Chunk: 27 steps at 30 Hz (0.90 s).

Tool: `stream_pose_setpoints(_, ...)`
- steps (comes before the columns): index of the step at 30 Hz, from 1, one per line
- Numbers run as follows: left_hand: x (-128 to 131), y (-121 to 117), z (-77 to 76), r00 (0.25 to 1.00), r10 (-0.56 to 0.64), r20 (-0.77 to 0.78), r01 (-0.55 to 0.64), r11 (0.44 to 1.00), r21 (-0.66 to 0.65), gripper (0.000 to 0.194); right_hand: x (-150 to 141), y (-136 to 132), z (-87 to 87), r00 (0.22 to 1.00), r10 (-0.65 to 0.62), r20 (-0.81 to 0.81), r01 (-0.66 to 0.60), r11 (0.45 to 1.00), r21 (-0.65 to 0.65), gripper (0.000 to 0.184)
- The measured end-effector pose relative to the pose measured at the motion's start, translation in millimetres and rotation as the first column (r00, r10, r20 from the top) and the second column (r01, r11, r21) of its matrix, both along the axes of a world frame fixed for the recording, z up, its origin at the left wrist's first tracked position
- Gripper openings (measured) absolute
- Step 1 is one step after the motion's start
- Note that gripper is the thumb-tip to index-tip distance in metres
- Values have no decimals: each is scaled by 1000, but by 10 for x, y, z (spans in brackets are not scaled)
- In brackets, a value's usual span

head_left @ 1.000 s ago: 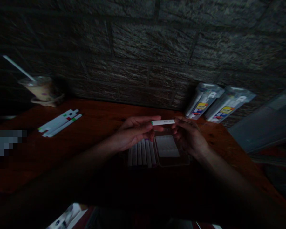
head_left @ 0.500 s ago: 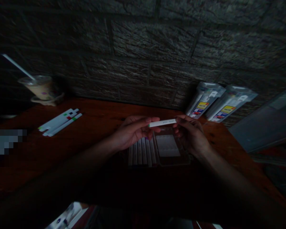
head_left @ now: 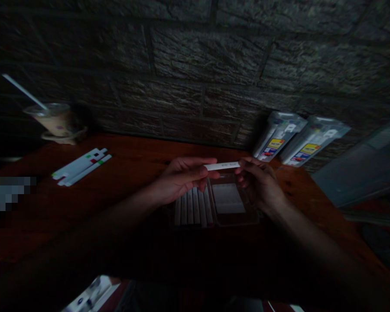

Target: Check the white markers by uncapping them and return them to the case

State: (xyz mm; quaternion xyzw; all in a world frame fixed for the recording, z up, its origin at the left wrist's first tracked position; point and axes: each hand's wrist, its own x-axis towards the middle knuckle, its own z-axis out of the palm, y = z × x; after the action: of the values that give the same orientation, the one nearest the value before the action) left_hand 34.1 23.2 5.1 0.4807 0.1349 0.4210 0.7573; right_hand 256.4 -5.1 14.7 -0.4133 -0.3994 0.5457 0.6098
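Both hands (head_left: 221, 168) pinching white marker (head_left: 222, 166) btwn them, above open case (head_left: 235, 220) w/ markers.

The green end of the marker (head_left: 222, 166) has gone from view at the left hand (head_left: 181, 180) (it showed before).

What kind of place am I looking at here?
Possibly a café or a similar casual seating spot, though the dim view leaves room for doubt: a takeaway-style iced drink with a straw, a wooden table, and a rough block wall behind it.
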Motion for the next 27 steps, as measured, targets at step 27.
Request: stream_pose_setpoints(27, 11, 72, -47, 973, 166, -160, -168, 986, 2, 33, 10, -17, -15, 980, -157, 121, 140, 981, 136, 12)
